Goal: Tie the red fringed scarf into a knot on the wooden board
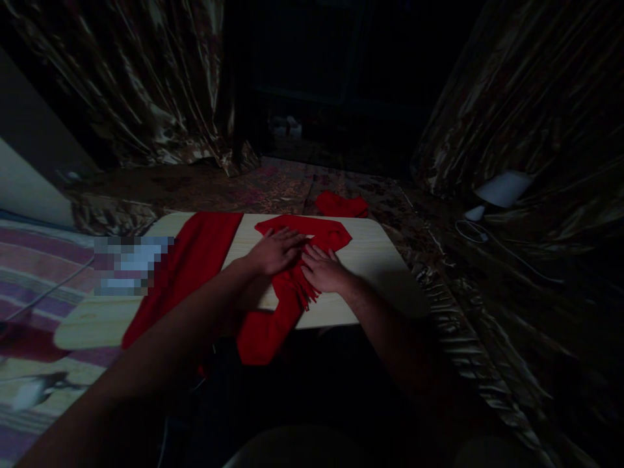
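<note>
"As patterned curtains (pixel 170 97) hang at both sides, what stands between them, nearer the person?"

"A pale wooden table (pixel 375 273). A broad red cloth (pixel 195 260) crosses its left part; a fringed red cloth (pixel 287 305) lies bent along its middle, one part reaching past the near edge. Just beyond the far edge sits a red bundle (pixel 341 205)."

"And the grip?"

"Both are flattened, fingers extended, clasping nothing: the left hand (pixel 280 250) rests on the fringed red cloth, the right hand (pixel 325 268) just beside it, fingertips on the fabric."
</note>
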Tool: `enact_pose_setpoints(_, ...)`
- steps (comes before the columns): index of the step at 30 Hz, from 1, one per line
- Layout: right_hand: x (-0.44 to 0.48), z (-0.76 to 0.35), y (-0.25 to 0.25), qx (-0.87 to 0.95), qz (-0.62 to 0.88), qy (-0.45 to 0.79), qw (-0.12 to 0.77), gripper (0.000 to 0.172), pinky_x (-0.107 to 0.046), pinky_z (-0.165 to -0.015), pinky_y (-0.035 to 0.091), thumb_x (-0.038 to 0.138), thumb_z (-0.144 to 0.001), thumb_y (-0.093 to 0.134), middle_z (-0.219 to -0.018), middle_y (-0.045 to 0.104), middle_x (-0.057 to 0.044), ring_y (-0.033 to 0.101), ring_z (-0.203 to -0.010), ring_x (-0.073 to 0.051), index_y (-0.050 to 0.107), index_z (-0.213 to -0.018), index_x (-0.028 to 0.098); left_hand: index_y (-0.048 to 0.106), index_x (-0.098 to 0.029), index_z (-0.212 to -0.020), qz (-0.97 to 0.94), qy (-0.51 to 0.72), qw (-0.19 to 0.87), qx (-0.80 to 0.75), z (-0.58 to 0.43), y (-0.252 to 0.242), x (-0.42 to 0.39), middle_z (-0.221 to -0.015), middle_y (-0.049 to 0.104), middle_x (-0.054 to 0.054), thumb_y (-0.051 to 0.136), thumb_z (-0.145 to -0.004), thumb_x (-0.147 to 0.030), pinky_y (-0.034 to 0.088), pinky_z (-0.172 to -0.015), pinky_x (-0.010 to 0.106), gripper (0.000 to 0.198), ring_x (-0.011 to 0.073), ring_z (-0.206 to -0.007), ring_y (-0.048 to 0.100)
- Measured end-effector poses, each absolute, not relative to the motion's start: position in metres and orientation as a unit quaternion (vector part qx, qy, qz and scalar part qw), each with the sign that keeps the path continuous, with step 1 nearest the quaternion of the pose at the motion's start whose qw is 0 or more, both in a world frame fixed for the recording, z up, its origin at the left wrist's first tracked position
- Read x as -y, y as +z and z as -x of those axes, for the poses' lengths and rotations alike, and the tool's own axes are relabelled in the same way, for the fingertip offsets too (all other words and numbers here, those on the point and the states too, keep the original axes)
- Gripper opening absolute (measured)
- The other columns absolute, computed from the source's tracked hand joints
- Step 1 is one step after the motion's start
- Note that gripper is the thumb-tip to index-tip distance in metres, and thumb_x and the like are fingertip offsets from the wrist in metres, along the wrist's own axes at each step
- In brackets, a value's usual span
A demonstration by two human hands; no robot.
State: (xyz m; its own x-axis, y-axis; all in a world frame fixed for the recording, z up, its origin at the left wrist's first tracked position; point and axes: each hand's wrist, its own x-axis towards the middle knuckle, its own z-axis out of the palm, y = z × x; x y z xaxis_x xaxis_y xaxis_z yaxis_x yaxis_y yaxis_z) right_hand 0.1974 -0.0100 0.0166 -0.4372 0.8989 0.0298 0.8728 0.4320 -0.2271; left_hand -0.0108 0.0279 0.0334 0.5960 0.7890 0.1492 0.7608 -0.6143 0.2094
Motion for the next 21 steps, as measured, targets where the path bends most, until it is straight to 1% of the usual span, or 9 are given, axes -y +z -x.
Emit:
enact_pose_setpoints(2, 0.006, -0.202, 0.016, 0.849, 0.504, 0.132, 0.087, 0.056, -0.054, -0.124, 0.015, 0.039, -0.102, 0.038, -0.167, 0.030, -0.006, 0.026, -0.154, -0.026, 0.039, -0.157, 0.026, 0.031, -0.028, -0.161, -0.879, 0.061, 0.104, -0.462, 0.013, 0.020, -0.034, -0.165, 0.034, 0.007, 0.025, -0.102, -0.043, 0.020, -0.122, 0.059, 0.061, 0.0274, -0.154, 0.026)
enact_pose_setpoints(3, 0.005, -0.205, 0.017, 0.844, 0.503, 0.148, 0.115, 0.051, -0.049, -0.123, 0.021, 0.036, -0.102, 0.037, -0.162, 0.039, -0.006, 0.034, -0.150, -0.023, 0.047, -0.152, 0.026, 0.029, -0.028, -0.161, -0.872, 0.052, 0.115, -0.474, 0.014, 0.014, -0.037, -0.166, 0.032, 0.006, 0.022, -0.102, -0.043, 0.020, -0.123, 0.057, 0.061, 0.0259, -0.155, 0.024)
enact_pose_setpoints(6, 0.008, -0.211, 0.025, 0.785, 0.550, 0.146, 0.243, 0.042, -0.033, -0.106, 0.042, 0.027, -0.102, 0.033, -0.130, 0.070, -0.007, 0.062, -0.121, -0.018, 0.070, -0.122, 0.022, 0.026, -0.029, -0.162, -0.860, 0.051, 0.127, -0.491, 0.016, 0.004, -0.040, -0.168, 0.027, 0.003, 0.019, -0.102, -0.042, 0.017, -0.125, 0.053, 0.062, 0.0238, -0.156, 0.019)
enact_pose_setpoints(9, 0.027, -0.203, 0.035, 0.742, 0.590, 0.094, 0.304, 0.032, -0.027, -0.088, 0.047, 0.027, -0.098, 0.042, -0.098, 0.076, -0.006, 0.069, -0.093, -0.017, 0.072, -0.096, 0.021, 0.026, -0.030, -0.162, -0.856, 0.044, 0.140, -0.495, 0.015, 0.005, -0.040, -0.169, 0.025, 0.003, 0.019, -0.102, -0.042, 0.016, -0.125, 0.054, 0.062, 0.0244, -0.156, 0.018)
enact_pose_setpoints(12, 0.051, -0.183, 0.041, 0.750, 0.599, 0.123, 0.252, 0.021, -0.027, -0.079, 0.048, 0.037, -0.094, 0.055, -0.091, 0.076, -0.005, 0.069, -0.086, -0.019, 0.070, -0.095, 0.022, 0.026, -0.029, -0.162, -0.856, 0.032, 0.150, -0.494, 0.015, 0.011, -0.042, -0.169, 0.023, 0.004, 0.019, -0.101, -0.041, 0.015, -0.124, 0.055, 0.063, 0.0250, -0.156, 0.017)
enact_pose_setpoints(13, 0.057, -0.176, 0.042, 0.747, 0.605, 0.144, 0.235, 0.024, -0.028, -0.078, 0.048, 0.041, -0.091, 0.060, -0.094, 0.076, -0.006, 0.070, -0.087, -0.020, 0.070, -0.102, 0.022, 0.025, -0.028, -0.163, -0.857, 0.025, 0.152, -0.492, 0.015, 0.012, -0.043, -0.169, 0.023, 0.004, 0.020, -0.101, -0.041, 0.014, -0.124, 0.056, 0.063, 0.0255, -0.156, 0.017)
enact_pose_setpoints(14, 0.061, -0.170, 0.042, 0.741, 0.611, 0.164, 0.226, 0.033, -0.028, -0.078, 0.049, 0.045, -0.087, 0.065, -0.100, 0.076, -0.007, 0.071, -0.091, -0.022, 0.067, -0.111, 0.022, 0.024, -0.027, -0.163, -0.858, 0.018, 0.153, -0.489, 0.015, 0.014, -0.044, -0.169, 0.023, 0.005, 0.020, -0.102, -0.040, 0.014, -0.124, 0.056, 0.063, 0.0260, -0.156, 0.017)
enact_pose_setpoints(18, 0.063, -0.153, 0.040, 0.734, 0.591, 0.235, 0.238, 0.084, -0.034, -0.092, 0.051, 0.047, -0.075, 0.079, -0.132, 0.067, -0.013, 0.067, -0.115, -0.027, 0.044, -0.148, 0.022, 0.022, -0.025, -0.163, -0.872, -0.005, 0.149, -0.467, 0.018, 0.017, -0.047, -0.170, 0.020, 0.008, 0.020, -0.103, -0.040, 0.015, -0.124, 0.056, 0.062, 0.0277, -0.156, 0.017)
enact_pose_setpoints(21, 0.058, -0.150, 0.035, 0.742, 0.553, 0.295, 0.238, 0.096, -0.038, -0.101, 0.049, 0.036, -0.072, 0.081, -0.142, 0.061, -0.012, 0.062, -0.125, -0.028, 0.035, -0.155, 0.023, 0.020, -0.028, -0.164, -0.883, -0.007, 0.137, -0.450, 0.022, 0.016, -0.050, -0.169, 0.022, 0.010, 0.021, -0.104, -0.039, 0.019, -0.122, 0.058, 0.061, 0.0281, -0.155, 0.020)
